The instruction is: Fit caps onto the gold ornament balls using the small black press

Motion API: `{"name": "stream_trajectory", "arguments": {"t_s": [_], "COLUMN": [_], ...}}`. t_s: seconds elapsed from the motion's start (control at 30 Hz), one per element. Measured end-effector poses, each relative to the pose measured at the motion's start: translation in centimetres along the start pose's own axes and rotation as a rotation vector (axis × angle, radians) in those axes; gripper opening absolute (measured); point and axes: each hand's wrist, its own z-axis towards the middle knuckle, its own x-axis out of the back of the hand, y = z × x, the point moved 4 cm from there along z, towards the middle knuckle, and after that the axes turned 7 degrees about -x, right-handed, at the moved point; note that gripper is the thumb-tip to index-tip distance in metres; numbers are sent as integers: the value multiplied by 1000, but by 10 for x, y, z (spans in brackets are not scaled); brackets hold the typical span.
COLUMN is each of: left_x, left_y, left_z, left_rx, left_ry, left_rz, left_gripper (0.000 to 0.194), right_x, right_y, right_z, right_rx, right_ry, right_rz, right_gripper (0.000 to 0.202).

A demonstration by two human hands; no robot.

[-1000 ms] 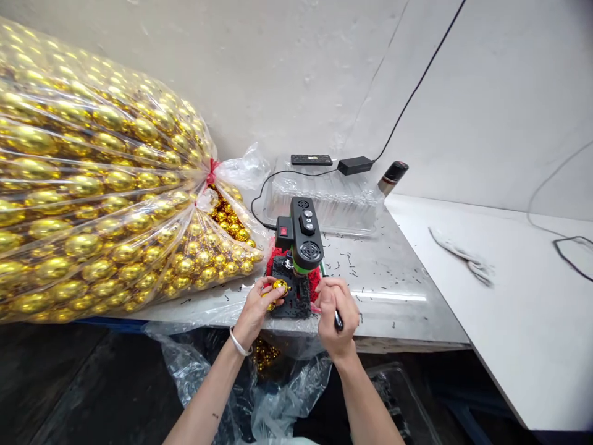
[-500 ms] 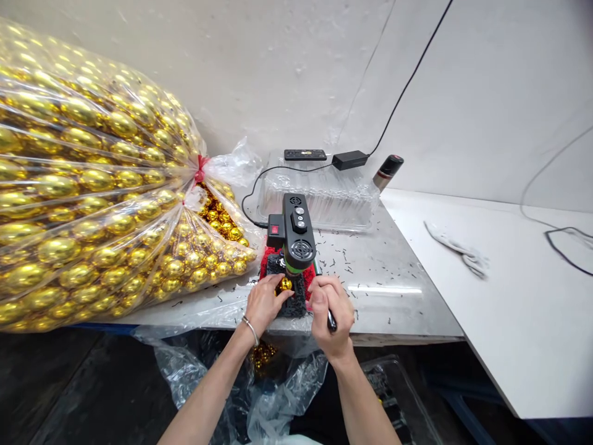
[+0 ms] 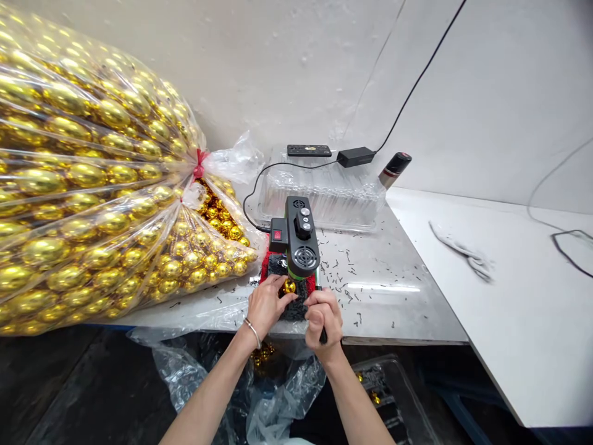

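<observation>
A small shiny gold ball (image 3: 290, 286) sits under the head of a black bench machine (image 3: 304, 232) with a red switch and round vents. My left hand (image 3: 266, 305) is closed around the ball, thumb and fingers at its sides. My right hand (image 3: 324, 321) is wrapped round a black lever handle (image 3: 323, 337) on the machine's right side. Its fist hides most of the lever. Below the machine lies a base covered in black bits (image 3: 294, 309), with a red surface (image 3: 311, 284) showing at its sides.
A large clear bag of gold balls (image 3: 92, 179) fills the left. Behind stand a clear plastic tray (image 3: 324, 204), a black power adapter (image 3: 356, 156), a phone-like slab (image 3: 309, 151) and a dark-capped can (image 3: 395, 168). A glove (image 3: 463, 250) lies right. Black scraps dot the metal tabletop (image 3: 384, 278).
My right hand, with the lever handle, has shifted slightly left and down, and the handle's end now points more upright. My left hand stays at the ball. The view has shifted slightly.
</observation>
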Motion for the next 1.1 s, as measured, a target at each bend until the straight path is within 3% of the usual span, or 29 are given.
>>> {"name": "stream_trajectory", "arguments": {"t_s": [0.3,0.5,0.73,0.8,0.87,0.93,1.03,1.1], "left_x": [-1,-3,1,8,7,-10,-55,-83], "left_y": [0,-3,-4,-6,-11,-17,-31,-45], "left_z": [0,0,-1,-11,-31,-59,-107,-136], "left_rx": [18,-20,-33,-20,25,105,369,640], "left_ry": [-14,6,91,155,137,-36,-348,-343], "left_rz": [-12,-27,-130,-255,-448,-692,-1012,-1164], "left_gripper": [36,34,36,36,37,38,43,46], "right_x": [-7,-9,12,16,17,16,14,13], "right_y": [13,7,-27,-35,-38,-38,-34,-32], "right_z": [-12,-9,38,52,58,56,48,44], "right_rx": [7,70,-121,-165,-171,-147,-117,-115], "right_ry": [73,35,45,21,5,6,22,25], "right_rz": [6,-43,26,29,27,19,5,-5], "right_gripper": [24,22,28,29,30,29,29,29]}}
